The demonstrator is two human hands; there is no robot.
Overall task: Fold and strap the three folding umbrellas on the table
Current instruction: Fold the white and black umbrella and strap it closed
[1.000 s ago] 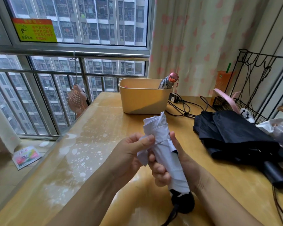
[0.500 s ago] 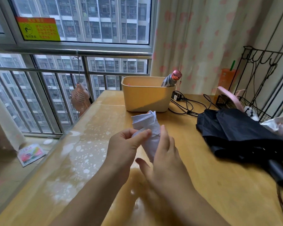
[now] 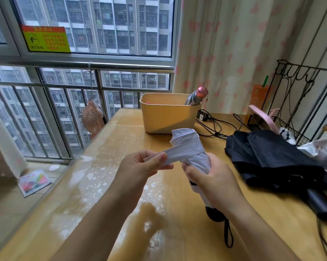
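Two-handed, above the pale wooden table (image 3: pixel 102 185): gripping the rolled white fabric umbrella (image 3: pixel 193 147) mid-canopy with the right hand (image 3: pixel 213 178), pinching its flat white strap (image 3: pixel 170 153) taut with the left hand (image 3: pixel 140 166). Probably light, soft, slippery; best gripped around the bundle.

soft grey daylight enters from the window (image 3: pixel 94 25) at 11 o'clock, leaving pale glare on the desk (image 3: pixel 94 166); the edges bend and look blurred.
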